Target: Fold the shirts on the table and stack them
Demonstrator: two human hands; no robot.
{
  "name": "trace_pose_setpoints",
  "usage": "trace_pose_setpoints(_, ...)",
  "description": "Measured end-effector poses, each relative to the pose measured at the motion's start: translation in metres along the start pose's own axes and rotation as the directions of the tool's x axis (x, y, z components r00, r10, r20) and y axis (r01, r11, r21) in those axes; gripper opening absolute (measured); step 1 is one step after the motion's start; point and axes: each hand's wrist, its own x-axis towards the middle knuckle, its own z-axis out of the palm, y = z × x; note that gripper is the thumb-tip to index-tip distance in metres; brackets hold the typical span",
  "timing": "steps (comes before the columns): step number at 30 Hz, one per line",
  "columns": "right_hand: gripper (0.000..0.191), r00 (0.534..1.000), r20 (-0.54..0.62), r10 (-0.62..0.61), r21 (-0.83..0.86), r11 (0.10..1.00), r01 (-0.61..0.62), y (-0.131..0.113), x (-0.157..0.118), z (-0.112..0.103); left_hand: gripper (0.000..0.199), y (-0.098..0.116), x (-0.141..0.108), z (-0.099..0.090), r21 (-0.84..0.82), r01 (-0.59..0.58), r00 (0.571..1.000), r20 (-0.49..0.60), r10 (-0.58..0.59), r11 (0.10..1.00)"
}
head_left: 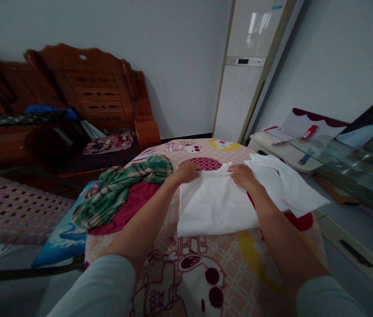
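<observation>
A white shirt (217,207) lies flattened on the round table, its near edge fairly straight. My left hand (189,172) is closed on its far left edge, fingers curled over the cloth. At the far right edge, my right hand (243,176) pinches the fabric in the same way. More white cloth (285,182), with what looks like a sleeve, spreads to the right behind my right forearm; whether it is part of the same shirt I cannot tell. Left of my left forearm rest a crumpled green plaid cloth (123,189) and a dark red cloth (133,207).
A pink tablecloth (163,246) with cartoon dogs covers the table. Wooden chairs (94,88) stand at the back left, near a pink woven plastic chair (21,211). A tall white air conditioner (239,92) is behind the table. On the right is a glass-topped stand (354,163).
</observation>
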Motion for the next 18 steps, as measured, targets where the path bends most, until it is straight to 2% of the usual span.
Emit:
trace_pose_setpoints(4,0.031,1.000,-0.029,-0.010,-0.036,0.999,0.009,0.000,0.015,-0.005,0.034,-0.003,0.010,-0.012,0.035,0.039,0.999,-0.001,-0.039,0.999)
trace_pose_setpoints(7,0.034,0.999,-0.043,0.016,-0.056,0.998,-0.019,-0.008,0.022,0.004,0.032,0.002,0.011,-0.006,0.099,0.122,0.992,-0.032,-0.119,0.988)
trace_pose_setpoints(9,0.035,0.997,-0.071,0.028,-0.036,0.999,-0.031,-0.013,0.019,0.013,0.033,0.012,0.005,0.006,0.114,0.176,0.979,-0.121,-0.162,0.978)
trace_pose_setpoints(11,0.037,0.996,-0.085,0.017,0.017,1.000,-0.016,-0.016,0.009,0.024,0.035,0.025,-0.005,0.021,0.062,0.134,0.973,-0.195,-0.120,0.989)
trace_pose_setpoints(14,0.041,0.997,-0.064,-0.034,0.112,0.993,0.041,-0.018,-0.013,0.043,0.043,0.041,-0.024,0.049,-0.056,-0.052,0.980,-0.193,0.041,0.997)
trace_pose_setpoints(15,0.041,0.997,-0.057,-0.056,0.137,0.989,0.064,-0.019,-0.019,0.049,0.046,0.044,-0.030,0.058,-0.071,-0.078,0.982,-0.176,0.064,0.994)
trace_pose_setpoints(18,0.047,0.995,-0.064,-0.072,0.167,0.983,0.082,-0.019,-0.034,0.069,0.056,0.042,-0.045,0.078,-0.024,-0.034,0.988,-0.152,0.030,0.999)
